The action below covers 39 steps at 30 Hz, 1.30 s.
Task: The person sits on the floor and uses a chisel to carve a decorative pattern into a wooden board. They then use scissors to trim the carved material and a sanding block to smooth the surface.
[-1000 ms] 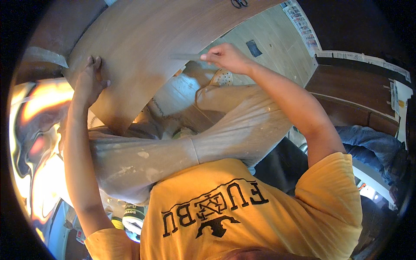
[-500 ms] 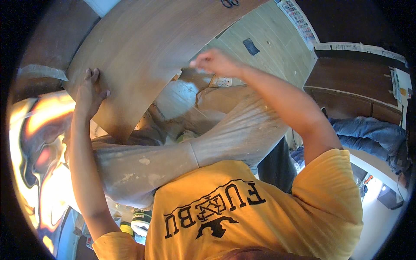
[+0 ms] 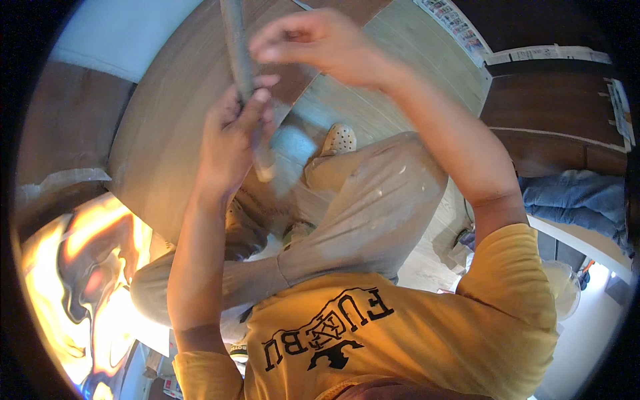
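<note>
My left hand (image 3: 233,133) is closed round a long, thin grey stick (image 3: 235,50) with a pale lower end. It stands steeply tilted in front of a large brown wood-grain panel (image 3: 167,93), and its top runs out of view. Just right of the stick's upper part is my right hand (image 3: 310,43), its fingers bent. Motion smears those fingers, so whether they touch the stick or pinch something small cannot be made out.
My bent legs in stained grey trousers (image 3: 360,213) lie below the panel, with a pale clog (image 3: 341,139) beyond. Light floor planks (image 3: 393,60) spread rightward. Dark cabinets (image 3: 547,113) stand at right, near blue jeans (image 3: 573,203). A bright reflective sheet (image 3: 87,287) is at left.
My left hand has left the panel, moved up and right, and now grips the stick. My right hand has risen toward the stick. The scissors at the top are out of sight.
</note>
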{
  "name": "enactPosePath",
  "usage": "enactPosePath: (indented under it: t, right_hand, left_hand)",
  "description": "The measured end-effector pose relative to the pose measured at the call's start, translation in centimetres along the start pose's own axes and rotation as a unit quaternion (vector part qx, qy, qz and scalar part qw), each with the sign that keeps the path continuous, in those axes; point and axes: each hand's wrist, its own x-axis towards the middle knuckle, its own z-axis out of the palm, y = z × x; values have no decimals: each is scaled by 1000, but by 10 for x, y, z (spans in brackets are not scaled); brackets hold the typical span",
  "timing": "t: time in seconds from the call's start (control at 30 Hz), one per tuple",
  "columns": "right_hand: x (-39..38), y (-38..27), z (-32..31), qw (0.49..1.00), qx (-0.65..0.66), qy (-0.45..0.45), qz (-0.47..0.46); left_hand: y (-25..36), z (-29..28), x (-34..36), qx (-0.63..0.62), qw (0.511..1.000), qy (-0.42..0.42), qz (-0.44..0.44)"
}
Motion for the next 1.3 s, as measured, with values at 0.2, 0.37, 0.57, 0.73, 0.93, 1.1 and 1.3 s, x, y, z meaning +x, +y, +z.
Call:
enactPosePath:
  t: [0.2, 0.37, 0.57, 0.73, 0.93, 1.1, 1.3]
  right_hand:
    - [-127, 220, -150, 886, -73, 202, 412]
    - [-180, 377, -142, 758, -436, 102, 475]
    - [-211, 453, -132, 687, -533, 37, 493]
    - [-200, 447, -88, 681, -382, 212, 588]
    - [-259, 432, -92, 726, -86, 373, 571]
    - [-248, 329, -92, 748, 268, 529, 299]
    - [-174, 137, -129, 871, 160, 371, 278]
  left_hand:
    - [7, -70, 20, 521, 836, 171, 24]
    - [0, -99, 33, 607, 773, 184, -13]
    - [-12, -119, 51, 689, 699, 189, 30]
    - [-16, -116, 45, 729, 650, 177, 119]
    - [-74, -8, 69, 726, 680, 40, 95]
    - [-103, 75, 88, 681, 703, -40, 201]
    - [-92, 57, 18, 489, 772, -352, 204]
